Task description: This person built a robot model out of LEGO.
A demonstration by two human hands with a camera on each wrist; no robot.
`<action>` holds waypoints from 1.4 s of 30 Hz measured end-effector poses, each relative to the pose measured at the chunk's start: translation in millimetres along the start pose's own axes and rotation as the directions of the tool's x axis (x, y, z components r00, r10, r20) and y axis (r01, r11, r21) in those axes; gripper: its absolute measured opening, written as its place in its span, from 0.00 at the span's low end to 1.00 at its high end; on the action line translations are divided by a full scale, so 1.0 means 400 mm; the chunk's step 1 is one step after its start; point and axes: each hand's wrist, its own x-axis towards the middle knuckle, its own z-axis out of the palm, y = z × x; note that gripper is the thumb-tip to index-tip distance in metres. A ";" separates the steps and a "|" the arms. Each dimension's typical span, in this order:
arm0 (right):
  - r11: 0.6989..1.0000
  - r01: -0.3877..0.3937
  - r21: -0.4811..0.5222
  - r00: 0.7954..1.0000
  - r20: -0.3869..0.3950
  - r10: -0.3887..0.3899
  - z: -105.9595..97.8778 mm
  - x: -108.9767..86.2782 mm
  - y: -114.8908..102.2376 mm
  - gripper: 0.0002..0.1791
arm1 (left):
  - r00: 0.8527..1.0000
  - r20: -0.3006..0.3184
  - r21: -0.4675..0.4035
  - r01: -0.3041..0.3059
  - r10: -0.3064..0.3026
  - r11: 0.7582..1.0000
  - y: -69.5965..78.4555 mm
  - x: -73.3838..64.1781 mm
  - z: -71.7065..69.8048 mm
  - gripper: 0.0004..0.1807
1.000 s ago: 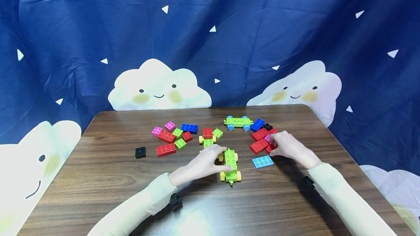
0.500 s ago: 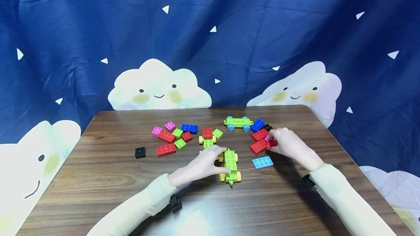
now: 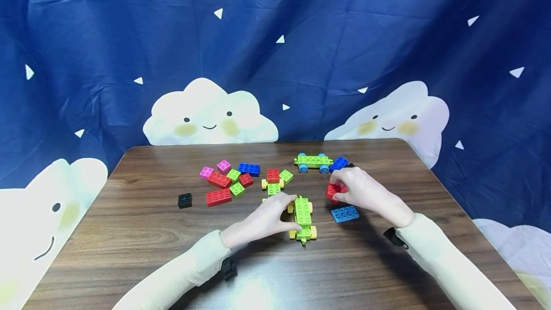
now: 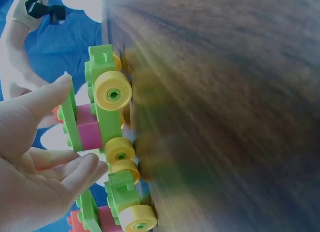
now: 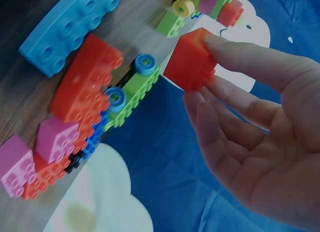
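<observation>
My left hand (image 3: 269, 219) holds a green toy car (image 3: 303, 214) with yellow wheels by the green plate on top, thumb at one end and fingers at the other. A pink brick (image 4: 89, 127) sits between that plate and the wheeled base. Between thumb and fingers, my right hand (image 3: 366, 190) pinches a small red brick (image 5: 190, 60) raised off the table. Below it lie a long red brick (image 5: 82, 82), pink bricks and a blue plate (image 3: 344, 214); the hand hides part of this pile in the head view.
A second yellow-wheeled car (image 3: 273, 188) carries a red brick, partly behind the left hand. A green base (image 3: 313, 161) with blue wheels stands at the back. Several red, green, pink and blue bricks lie left; a black brick (image 3: 184, 200) sits farther left.
The right hand has lifted the small red brick from the right pile and moved left with it, shading the blue plate. The left hand stays on the car, nearly still.
</observation>
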 end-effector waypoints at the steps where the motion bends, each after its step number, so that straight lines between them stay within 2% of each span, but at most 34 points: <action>1: 1.000 0.007 0.003 1.000 0.005 -0.007 0.000 0.001 -0.005 0.13 | 1.000 0.002 0.008 -0.004 0.004 1.000 0.000 -0.001 0.002 0.41; 6: 0.999 0.021 0.025 1.000 0.018 -0.022 0.000 0.004 -0.029 0.14 | 1.000 -0.005 0.038 -0.027 0.028 0.999 0.005 -0.003 0.009 0.41; 15: 0.992 0.087 0.088 0.995 0.041 -0.091 0.005 0.008 -0.060 0.17 | 0.999 -0.011 0.056 -0.030 0.031 0.998 0.025 0.003 0.021 0.38; 27: 0.983 0.138 0.119 0.986 0.074 -0.147 0.018 0.013 -0.070 0.15 | 1.000 0.012 0.012 0.028 -0.029 1.000 0.025 0.012 0.031 0.39; 35: 0.983 0.140 0.122 0.985 0.085 -0.150 0.020 0.016 -0.076 0.17 | 1.000 0.012 0.009 0.023 -0.023 1.000 0.025 0.015 0.034 0.36; 42: 0.980 0.149 0.134 0.985 0.070 -0.159 0.029 0.021 -0.076 0.16 | 0.999 0.022 -0.015 0.041 -0.041 0.999 0.021 0.017 0.036 0.38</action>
